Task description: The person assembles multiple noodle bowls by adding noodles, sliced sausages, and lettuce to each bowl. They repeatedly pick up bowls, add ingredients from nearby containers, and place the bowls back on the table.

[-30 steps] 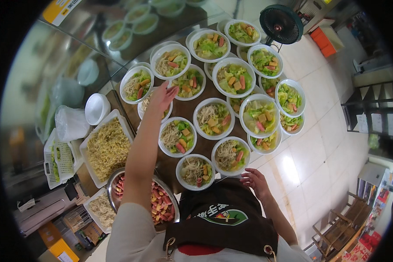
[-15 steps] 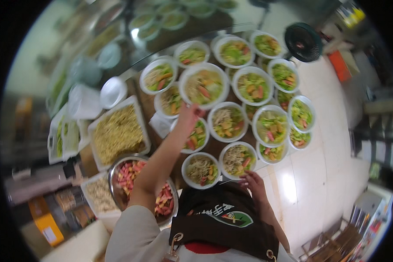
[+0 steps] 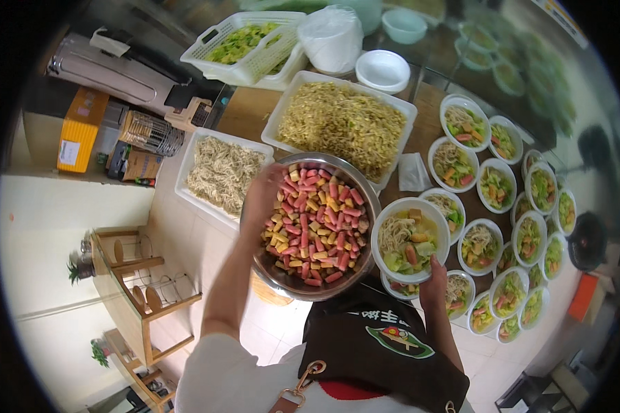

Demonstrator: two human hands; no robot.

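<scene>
My right hand (image 3: 432,281) grips the rim of a white bowl (image 3: 411,241) filled with lettuce, pale strands, a pink sausage piece and yellow-brown chunks. The held bowl is raised beside a big steel basin (image 3: 315,227) of cut pink sausages and yellow chunks. Over the basin's left rim, my left hand (image 3: 260,196) is smeared by motion, its fingers unclear. Just beyond that hand lies a white tub of pale shredded strands (image 3: 224,168). Behind the basin stands a larger white tub of yellowish bean sprouts (image 3: 337,113).
Several filled bowls (image 3: 479,246) crowd the table at right, some stacked. At the back are a white basket (image 3: 234,65) of chopped greens, wrapped bowls (image 3: 329,39) and stacked empty bowls (image 3: 383,71). A black fan (image 3: 587,241) stands far right, a wooden shelf (image 3: 138,296) at left.
The view has swung left. My left hand has come back from reaching over the bowls to the basin's rim. My right hand, earlier by the table's near edge, now holds up a filled bowl.
</scene>
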